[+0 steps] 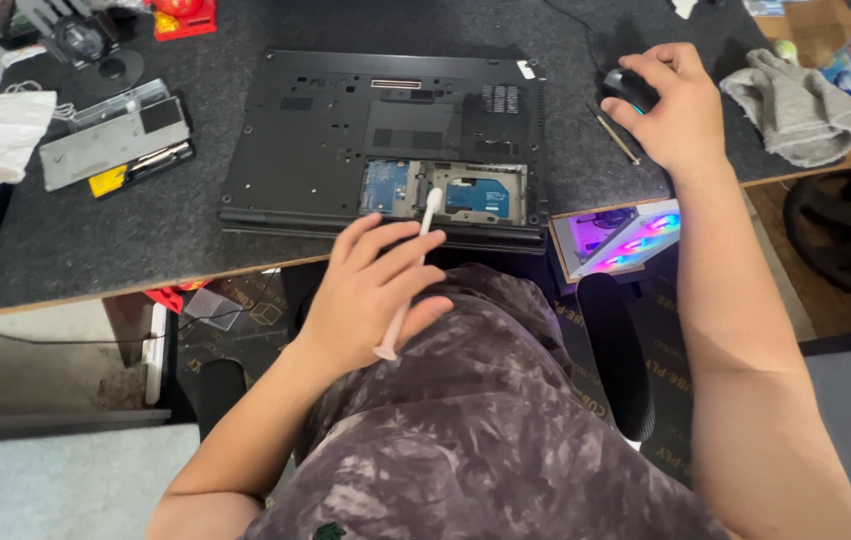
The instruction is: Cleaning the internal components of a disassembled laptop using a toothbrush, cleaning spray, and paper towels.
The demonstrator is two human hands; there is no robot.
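Left fingers: those of the left hand (370, 290) curl around a thin white syringe-like tube (407, 280), thumb pressed on its lower half.
Tube position: runs slantwise through the fingers; its tip pokes out above the fingertips, its flanged end sticks out below the thumb.
Tube tip: over the open bay of the laptop (385, 140), which lies bottom up just beyond the fingertips.
Open bay: blue circuit boards and a metal frame show inside, right past the tube's tip.
Right fingers: those of the right hand (675, 105) are draped over a black mouse (627, 88), bent and resting on it.
Screwdriver (613, 135): lies on the dark mat (95, 230), just beside the right thumb.
Grey cloth (795, 105): crumpled beyond the right hand's outer edge, near it but apart.
Metal bracket (115, 140): well off from the left fingers, at the mat's far left.
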